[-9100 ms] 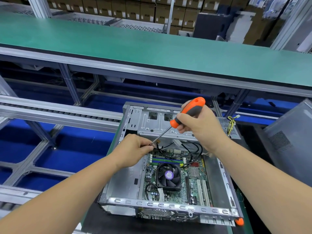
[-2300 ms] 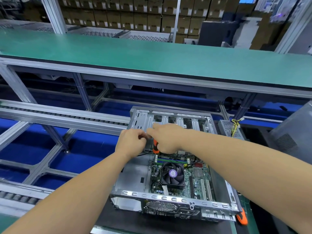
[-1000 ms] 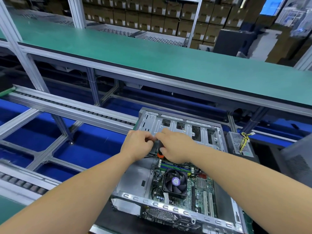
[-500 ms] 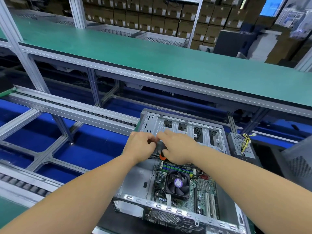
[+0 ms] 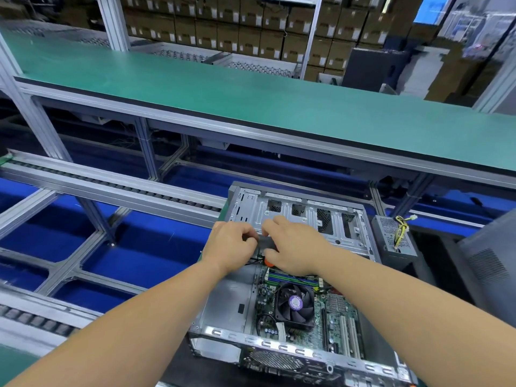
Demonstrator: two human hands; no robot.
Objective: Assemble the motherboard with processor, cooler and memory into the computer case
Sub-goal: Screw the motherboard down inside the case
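An open metal computer case (image 5: pixel 220 311) lies on its side in front of me. Inside it sits the green motherboard (image 5: pixel 339 317) with a black cooler fan (image 5: pixel 294 304) and memory sticks (image 5: pixel 290 276). My right hand (image 5: pixel 296 251) grips the grey and orange screwdriver (image 5: pixel 266 243) over the board's far left corner. My left hand (image 5: pixel 230 245) is curled against it, fingertips at the screwdriver and some black cables (image 5: pixel 255 261). What its fingers hold is hidden.
A grey power supply (image 5: pixel 395 241) with yellow wires stands to the right of the case, and a grey side panel (image 5: pixel 488 261) leans further right. A roller conveyor rail (image 5: pixel 111 188) runs at left. A green bench top (image 5: pixel 251 99) spans the back.
Over nine seconds my right hand lowered the screwdriver from upright above the case down to the left hand. In the last second both hands stay together almost unmoved; the view shifted slightly.
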